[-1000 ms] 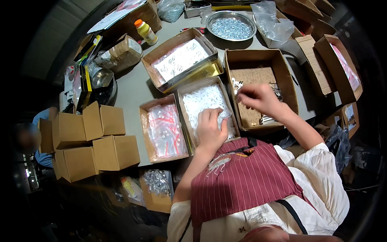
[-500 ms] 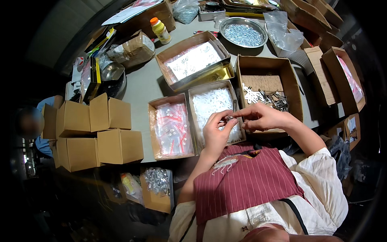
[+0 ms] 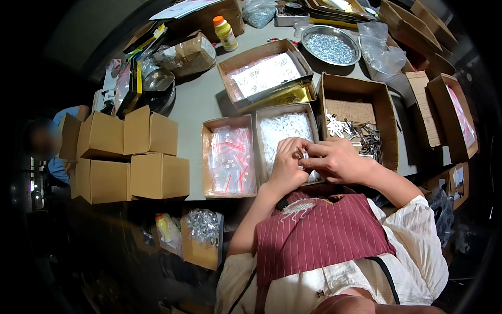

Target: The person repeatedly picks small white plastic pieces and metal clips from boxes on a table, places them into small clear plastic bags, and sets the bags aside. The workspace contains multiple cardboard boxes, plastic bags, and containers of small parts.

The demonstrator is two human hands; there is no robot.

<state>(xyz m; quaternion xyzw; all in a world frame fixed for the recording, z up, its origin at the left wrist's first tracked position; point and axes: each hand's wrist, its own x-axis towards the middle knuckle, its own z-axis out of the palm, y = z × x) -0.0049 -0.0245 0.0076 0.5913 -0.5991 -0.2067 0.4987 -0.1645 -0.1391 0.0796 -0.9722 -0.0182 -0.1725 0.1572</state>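
Note:
My left hand (image 3: pixel 286 168) and my right hand (image 3: pixel 342 161) meet over the near end of a shallow carton (image 3: pixel 260 141) of white plastic plugs (image 3: pixel 285 124). Between their fingertips is a small metal piece (image 3: pixel 303 154), mostly covered by the fingers; its exact kind cannot be made out. Both hands are closed, thumbs and fingers pinched together. Just beyond my right hand, a deeper cardboard box (image 3: pixel 387 125) holds white pieces (image 3: pixel 339 125) and metal clip-like parts (image 3: pixel 370 138). Left of the plugs stands a carton (image 3: pixel 207 172) of small clear bags (image 3: pixel 230 159) with red strips.
Several open brown boxes (image 3: pixel 159 175) stand at the table's left edge, a person (image 3: pixel 60 141) beyond them. Farther back are a paper-topped carton (image 3: pixel 264 76), a steel bowl (image 3: pixel 331 46) of screws and an orange-capped bottle (image 3: pixel 225 34). Below the edge sits a box (image 3: pixel 201 254) of metal parts.
My right hand has come closer over the left, its pointing finger now curled in. The fingers now cover more of the small metal piece. The whole view has shifted slightly.

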